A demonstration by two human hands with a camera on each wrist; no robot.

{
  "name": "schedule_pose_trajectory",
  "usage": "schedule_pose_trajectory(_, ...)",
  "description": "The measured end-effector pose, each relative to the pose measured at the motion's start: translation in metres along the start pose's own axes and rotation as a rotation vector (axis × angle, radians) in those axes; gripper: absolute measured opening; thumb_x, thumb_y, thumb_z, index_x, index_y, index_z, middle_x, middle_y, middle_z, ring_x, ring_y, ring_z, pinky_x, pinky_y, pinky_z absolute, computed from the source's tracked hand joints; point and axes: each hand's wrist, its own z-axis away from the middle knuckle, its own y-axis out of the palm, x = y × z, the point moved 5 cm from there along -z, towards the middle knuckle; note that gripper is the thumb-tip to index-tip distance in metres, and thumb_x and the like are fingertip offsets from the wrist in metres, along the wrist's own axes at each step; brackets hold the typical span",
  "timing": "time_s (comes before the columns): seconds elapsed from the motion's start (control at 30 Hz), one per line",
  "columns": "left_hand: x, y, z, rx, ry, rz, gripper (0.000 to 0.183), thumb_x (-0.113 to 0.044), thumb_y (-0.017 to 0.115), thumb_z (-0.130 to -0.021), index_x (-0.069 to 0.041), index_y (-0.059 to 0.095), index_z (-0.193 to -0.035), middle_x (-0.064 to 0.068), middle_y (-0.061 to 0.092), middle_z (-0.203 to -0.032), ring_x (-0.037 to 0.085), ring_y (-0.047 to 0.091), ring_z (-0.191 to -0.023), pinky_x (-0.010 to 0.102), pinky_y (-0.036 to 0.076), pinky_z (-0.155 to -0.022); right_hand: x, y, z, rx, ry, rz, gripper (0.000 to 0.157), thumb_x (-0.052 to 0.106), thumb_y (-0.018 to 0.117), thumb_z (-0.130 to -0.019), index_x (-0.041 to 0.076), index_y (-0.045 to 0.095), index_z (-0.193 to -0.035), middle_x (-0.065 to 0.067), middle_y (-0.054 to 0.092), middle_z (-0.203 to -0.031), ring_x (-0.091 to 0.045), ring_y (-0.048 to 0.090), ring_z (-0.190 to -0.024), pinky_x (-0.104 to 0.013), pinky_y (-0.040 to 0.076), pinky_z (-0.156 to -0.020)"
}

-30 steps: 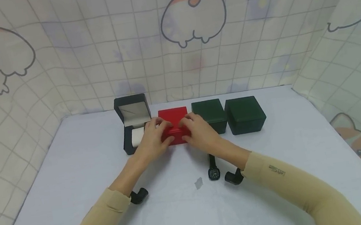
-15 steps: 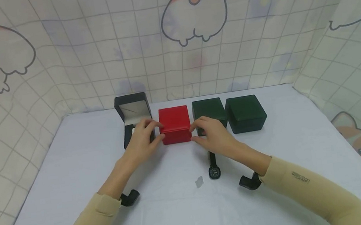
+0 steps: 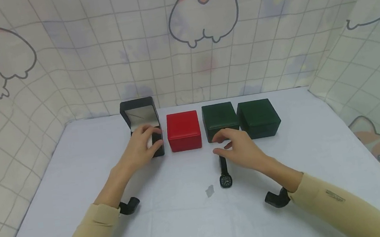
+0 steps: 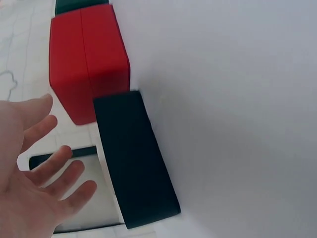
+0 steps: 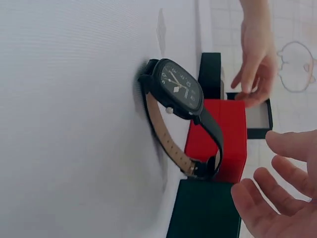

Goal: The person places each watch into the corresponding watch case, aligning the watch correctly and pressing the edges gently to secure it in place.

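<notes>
A closed red box sits between an open black box and two closed green boxes, one beside it and another to its right. My left hand hovers over the black box with relaxed fingers, covering much of its white cushion; the left wrist view shows nothing in that hand. My right hand is in front of the nearer green box, fingers loosely bent and holding nothing. Below it lies a wristwatch with a black strap, its dial and tan strap lining plain in the right wrist view.
A white cloth covers the table. Behind the boxes hangs a tiled-pattern curtain with cartoon dogs. A small grey patch marks the cloth left of the watch. Black camera mounts jut from both wrists.
Both hands have come off the red box and moved apart, the left one toward the black box, the right one toward the watch. The red box is now fully uncovered and closed.
</notes>
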Motion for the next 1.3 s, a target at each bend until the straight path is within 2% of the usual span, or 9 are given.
schedule_pose_trajectory(0.13, 0.008, -0.004, -0.001, 0.016, -0.015, 0.004, 0.031, -0.017, 0.071, -0.099, -0.003, 0.065, -0.126, 0.02, 0.053, -0.134, 0.038, 0.048, -0.126, 0.056, 0.041, -0.109, -0.015, -0.003, 0.008, 0.0, 0.065, -0.072, 0.036, 0.009, 0.079, -0.091, 0.004, 0.063, -0.122, -0.01, 0.069, -0.114, -0.03, 0.066, -0.105, -0.042, 0.059, -0.088)
schedule_pose_trajectory(0.27, 0.016, -0.006, -0.001, 0.01, -0.028, -0.007, 0.032, -0.018, 0.07, -0.099, -0.002, 0.065, -0.127, 0.02, 0.054, -0.133, 0.038, 0.048, -0.125, 0.056, 0.041, -0.109, -0.031, -0.001, 0.016, 0.022, 0.169, -0.15, 0.048, 0.014, 0.079, -0.092, 0.002, 0.053, -0.132, -0.016, 0.066, -0.117, -0.027, 0.066, -0.106, -0.041, 0.058, -0.092)
schedule_pose_trajectory(0.37, 0.022, -0.008, -0.002, 0.0, -0.027, -0.013, 0.033, -0.018, 0.07, -0.1, -0.002, 0.064, -0.128, 0.02, 0.054, -0.131, 0.039, 0.049, -0.123, 0.056, 0.042, -0.107, -0.039, 0.001, 0.022, 0.042, 0.243, -0.192, 0.054, 0.017, 0.079, -0.092, 0.001, 0.051, -0.134, -0.015, 0.066, -0.117, -0.026, 0.066, -0.106, -0.043, 0.056, -0.094)
schedule_pose_trajectory(0.53, 0.03, -0.009, -0.004, -0.001, -0.009, -0.024, 0.033, -0.019, 0.069, -0.101, 0.0, 0.064, -0.128, 0.021, 0.054, -0.128, 0.039, 0.052, -0.116, 0.055, 0.047, -0.1, -0.051, 0.006, 0.034, 0.083, 0.339, -0.256, 0.057, 0.024, 0.079, -0.093, 0.0, 0.05, -0.136, -0.01, 0.067, -0.116, -0.024, 0.066, -0.106, -0.043, 0.053, -0.094)
schedule_pose_trajectory(0.7, 0.035, -0.011, -0.006, 0.019, -0.011, -0.021, 0.034, -0.019, 0.069, -0.1, -0.001, 0.064, -0.128, 0.021, 0.054, -0.128, 0.04, 0.052, -0.116, 0.054, 0.047, -0.098, -0.057, 0.014, 0.043, 0.119, 0.41, -0.384, 0.059, 0.024, 0.077, -0.094, -0.003, 0.046, -0.137, -0.013, 0.066, -0.115, -0.024, 0.069, -0.098, -0.036, 0.055, -0.09)
schedule_pose_trajectory(0.97, 0.047, -0.016, -0.007, 0.14, -0.06, -0.04, 0.045, -0.023, 0.072, -0.098, -0.004, 0.061, -0.137, 0.022, 0.049, -0.135, 0.04, 0.044, -0.126, 0.058, 0.041, -0.106, -0.058, 0.027, 0.052, 0.189, 0.465, -0.52, 0.06, 0.019, 0.077, -0.094, -0.004, 0.042, -0.137, -0.016, 0.065, -0.115, -0.024, 0.07, -0.096, -0.034, 0.057, -0.091)
schedule_pose_trajectory(1.3, 0.055, -0.021, -0.009, 0.278, -0.114, -0.092, 0.059, -0.029, 0.076, -0.094, -0.002, 0.057, -0.142, 0.029, 0.042, -0.144, 0.045, 0.037, -0.134, 0.064, 0.035, -0.11, -0.053, 0.03, 0.051, 0.242, 0.481, -0.503, 0.063, 0.014, 0.08, -0.09, -0.001, 0.043, -0.139, -0.012, 0.067, -0.114, -0.023, 0.066, -0.101, -0.035, 0.053, -0.092)
